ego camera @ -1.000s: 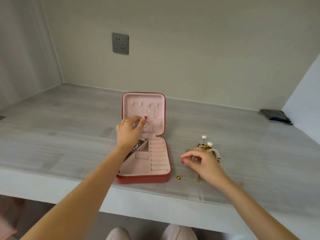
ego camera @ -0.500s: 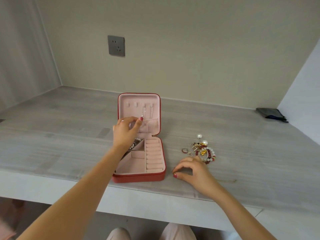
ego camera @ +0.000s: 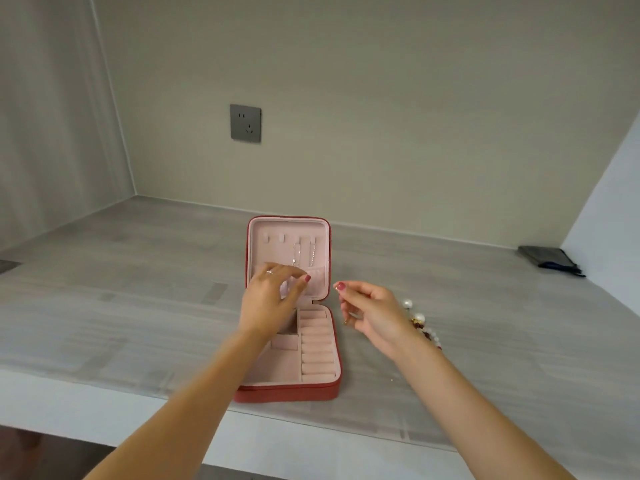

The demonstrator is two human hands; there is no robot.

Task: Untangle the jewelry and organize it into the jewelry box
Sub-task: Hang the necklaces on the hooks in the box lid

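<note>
A red jewelry box [ego camera: 287,393] with pink lining lies open on the grey table, its lid upright. Two thin chains [ego camera: 297,252] hang from hooks in the lid. My left hand [ego camera: 273,299] hovers over the lid's pocket with fingers curved and apart, hiding the back-left compartment. My right hand [ego camera: 370,311] is raised just right of the box, its fingers pinched on a small gold piece [ego camera: 345,321]. The tangled jewelry pile [ego camera: 420,322], with pearls and red beads, lies on the table behind my right hand and is partly hidden by it.
A grey wall socket [ego camera: 245,123] sits above the table. A dark pouch [ego camera: 550,258] lies at the far right against the white side wall. The table's front edge runs just below the box. A tiny speck [ego camera: 391,380] lies right of the box.
My right hand went down to the table near the box's front corner, then rose up beside the lid with a small gold piece. My left hand stayed at the lid. The camera tilted up.
</note>
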